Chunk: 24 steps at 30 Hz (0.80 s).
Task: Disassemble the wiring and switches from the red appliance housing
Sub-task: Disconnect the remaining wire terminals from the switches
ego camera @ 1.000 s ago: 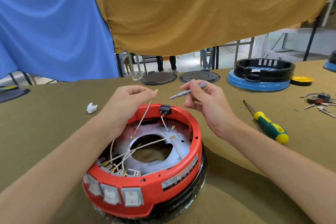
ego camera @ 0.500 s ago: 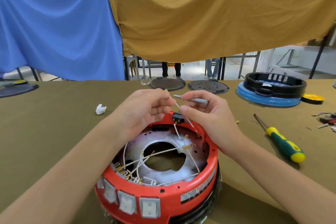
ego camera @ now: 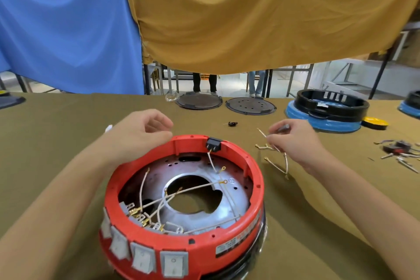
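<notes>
Now my left hand (ego camera: 141,134), loosely curled, steadies the red housing (ego camera: 181,245) while my right hand (ego camera: 293,141) pinches freed wires (ego camera: 276,166) aside over the tabletop (ego camera: 56,134).

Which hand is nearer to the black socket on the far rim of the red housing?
Left. The left hand rests at the red housing rim just left of the black socket. The right hand is farther off, right of it, over the table.

Blue cloth (ego camera: 66,29) hangs at 10 o'clock, mustard cloth (ego camera: 261,16) at 1 o'clock. Olive-covered desk (ego camera: 56,125) below; metal frames (ego camera: 293,79) and pale floor (ego camera: 234,85) beyond the gap.
</notes>
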{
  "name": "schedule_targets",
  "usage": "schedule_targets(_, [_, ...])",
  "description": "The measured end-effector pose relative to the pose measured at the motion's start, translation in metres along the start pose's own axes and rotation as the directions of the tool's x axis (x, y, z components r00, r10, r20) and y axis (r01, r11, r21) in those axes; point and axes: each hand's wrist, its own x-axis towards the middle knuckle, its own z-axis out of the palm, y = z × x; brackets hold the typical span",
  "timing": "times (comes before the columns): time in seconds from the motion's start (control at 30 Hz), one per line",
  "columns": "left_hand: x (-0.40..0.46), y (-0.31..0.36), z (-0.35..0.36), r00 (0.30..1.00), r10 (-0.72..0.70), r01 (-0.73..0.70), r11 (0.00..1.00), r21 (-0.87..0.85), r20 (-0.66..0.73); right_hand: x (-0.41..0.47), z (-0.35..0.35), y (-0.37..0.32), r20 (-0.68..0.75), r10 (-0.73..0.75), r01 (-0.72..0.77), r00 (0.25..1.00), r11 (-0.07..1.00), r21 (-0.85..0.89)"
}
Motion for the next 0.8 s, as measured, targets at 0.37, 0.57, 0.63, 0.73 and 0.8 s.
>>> schedule_targets(0.37, [0.001, -0.01, -0.001, 0.956, -0.223, 0.236, 0.971, -0.049, 0.191, -0.004, 0.001, -0.001, -0.093, -0.291, 0.28, 0.952, 0.953, -0.12])
schedule_targets(0.57, [0.001, -0.011, -0.003, 0.968, -0.186, 0.197, 0.979, -0.052, 0.167, -0.028, 0.015, -0.018, 0.023, -0.402, 0.387, 0.915, 0.895, 0.223])
schedule_targets(0.63, [0.001, -0.012, -0.001, 0.979, -0.148, 0.156, 0.987, -0.043, 0.143, -0.036, 0.02, -0.024, 0.067, -0.442, 0.409, 0.895, 0.87, 0.274])
schedule_targets(0.73, [0.001, -0.012, 0.006, 0.991, -0.088, 0.094, 0.993, -0.064, 0.101, -0.043, 0.024, -0.03, 0.1, -0.478, 0.423, 0.873, 0.842, 0.334])
schedule_targets(0.8, [0.001, -0.012, 0.01, 0.996, -0.046, 0.053, 0.995, -0.089, 0.077, -0.045, 0.023, -0.031, 0.131, -0.473, 0.396, 0.871, 0.834, 0.384])
